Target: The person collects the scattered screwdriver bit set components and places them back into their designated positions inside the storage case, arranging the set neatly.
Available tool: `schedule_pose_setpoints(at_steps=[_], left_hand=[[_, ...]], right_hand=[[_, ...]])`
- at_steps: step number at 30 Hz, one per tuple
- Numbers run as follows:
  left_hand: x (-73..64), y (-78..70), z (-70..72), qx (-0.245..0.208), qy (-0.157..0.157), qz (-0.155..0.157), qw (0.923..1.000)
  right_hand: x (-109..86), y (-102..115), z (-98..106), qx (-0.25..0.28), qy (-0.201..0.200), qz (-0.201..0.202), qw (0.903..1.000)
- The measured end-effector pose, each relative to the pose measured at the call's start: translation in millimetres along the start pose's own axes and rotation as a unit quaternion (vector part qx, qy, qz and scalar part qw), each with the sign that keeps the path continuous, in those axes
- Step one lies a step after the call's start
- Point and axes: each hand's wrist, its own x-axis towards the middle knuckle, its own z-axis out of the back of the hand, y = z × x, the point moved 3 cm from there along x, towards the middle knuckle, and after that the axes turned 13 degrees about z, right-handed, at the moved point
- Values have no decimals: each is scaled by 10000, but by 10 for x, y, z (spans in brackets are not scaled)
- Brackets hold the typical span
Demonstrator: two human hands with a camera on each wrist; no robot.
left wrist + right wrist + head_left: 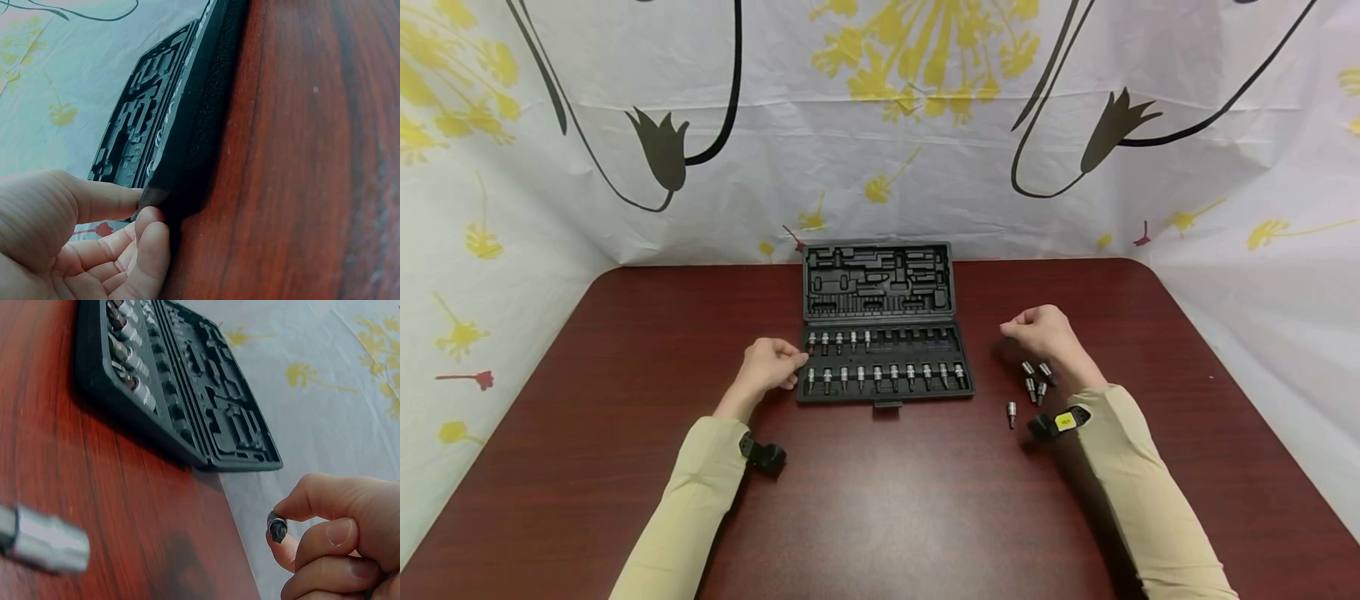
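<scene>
An open black tool case (880, 358) lies on the table, its lower half holding two rows of bit sockets (894, 377). The front row runs the full width; in the back row, bit sockets fill the left part and bare slots the right. My left hand (767, 365) pinches the case's left edge between thumb and fingers, as the left wrist view shows at the case wall (187, 144). To the right of the case, my right hand (1043, 332) is raised over the table. Between its thumb and forefinger it pinches a bit socket (277, 527), tip toward the camera.
Several loose bit sockets (1031, 387) lie under my right forearm, one bit socket (1012, 414) apart from them, nearer me. The case's lid (878, 282) stands open at the back, close to a patterned white cloth (880, 225). The dark red table (880, 517) extends on both sides.
</scene>
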Motion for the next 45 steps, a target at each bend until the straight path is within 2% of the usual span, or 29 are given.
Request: schedule_pose_setpoints(at_steps=[11,26,33,45], left_hand=[[-9,5,0,19,-5,-6,10000],[11,11,-4,-21,-6,-10,10000],[5,6,-3,-17,-16,54,10000],[17,13,-2,-47,7,61,10000]], right_hand=[[64,126,-118,207,178,207,9994],[166,300,-227,449,430,-125,9980],[217,357,-276,322,415,-53,9986],[279,502,-384,421,432,156,9981]])
